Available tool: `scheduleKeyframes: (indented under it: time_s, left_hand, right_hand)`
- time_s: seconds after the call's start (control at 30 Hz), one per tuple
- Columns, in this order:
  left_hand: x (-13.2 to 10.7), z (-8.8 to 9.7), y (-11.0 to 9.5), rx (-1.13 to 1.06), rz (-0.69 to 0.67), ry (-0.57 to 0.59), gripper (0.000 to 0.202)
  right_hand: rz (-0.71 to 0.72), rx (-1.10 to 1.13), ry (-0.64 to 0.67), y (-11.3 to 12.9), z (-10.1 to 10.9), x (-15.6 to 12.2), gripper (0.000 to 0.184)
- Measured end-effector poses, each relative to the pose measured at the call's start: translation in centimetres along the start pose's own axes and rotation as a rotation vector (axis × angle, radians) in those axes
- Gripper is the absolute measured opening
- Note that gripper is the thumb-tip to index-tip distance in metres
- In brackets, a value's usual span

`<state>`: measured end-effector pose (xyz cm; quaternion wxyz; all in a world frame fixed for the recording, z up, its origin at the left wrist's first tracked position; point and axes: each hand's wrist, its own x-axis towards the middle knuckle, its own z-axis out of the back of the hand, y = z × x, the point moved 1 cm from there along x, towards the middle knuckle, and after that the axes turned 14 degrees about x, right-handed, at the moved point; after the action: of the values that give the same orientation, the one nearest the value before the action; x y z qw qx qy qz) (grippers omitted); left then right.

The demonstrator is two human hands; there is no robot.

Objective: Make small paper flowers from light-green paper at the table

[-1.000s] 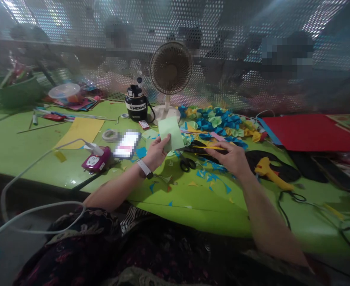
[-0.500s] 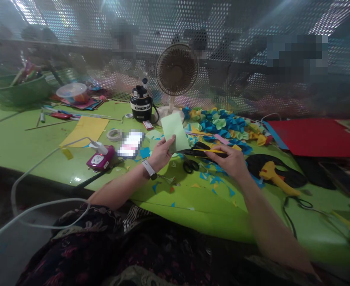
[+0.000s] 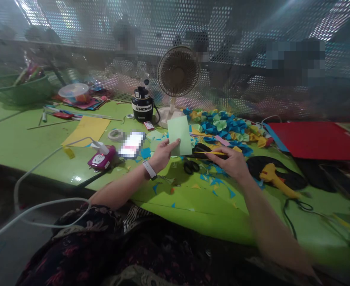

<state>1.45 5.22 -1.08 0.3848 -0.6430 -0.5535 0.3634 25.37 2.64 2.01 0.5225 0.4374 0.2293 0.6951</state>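
My left hand (image 3: 162, 154) pinches a light green sheet of paper (image 3: 180, 134) by its lower corner and holds it upright above the green table (image 3: 29, 147). My right hand (image 3: 229, 162) lies to its right, fingers closed on a thin yellow stick (image 3: 210, 153) that points left over a black tool. Black scissors (image 3: 189, 165) lie on the table between the two hands, among blue and yellow paper scraps. A white band sits on my left wrist.
A small fan (image 3: 177, 77) and a black jug (image 3: 142, 106) stand behind the paper. Folded blue, green and yellow paper pieces (image 3: 222, 125) are heaped at the back. A yellow glue gun (image 3: 274, 178), a red sheet (image 3: 314, 139), a phone (image 3: 131, 145), a tape roll (image 3: 115, 135) and a pink plug adapter (image 3: 101, 160) with a white cable lie around.
The left hand has carried the green paper slightly to the right and turned it more upright. The right hand stayed on the yellow stick.
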Motion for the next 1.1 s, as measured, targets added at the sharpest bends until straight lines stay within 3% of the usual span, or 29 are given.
scheduleKeyframes:
  time_s: [0.47,0.7,1.0,1.1]
  left_hand:
    - [-0.2,0.0,0.2,0.056,0.020,0.043,0.033]
    - [0.6,0.7,-0.5,0.064,-0.027,-0.051,0.019]
    - [-0.4,0.1,-0.1,0.137,0.031,0.066,0.038]
    - [-0.6,0.0,0.0,0.172,0.022,0.083,0.038]
  right_hand:
    - [-0.028,0.057,0.133,0.1,1.2,0.1,0.042]
    - [-0.098,-0.034,0.400,0.5,0.4,0.0,0.037]
    - [-0.101,-0.135,0.624,-0.2,-0.5,-0.2,0.032]
    - [-0.064,-0.103,0.615,0.2,-0.4,-0.3,0.030]
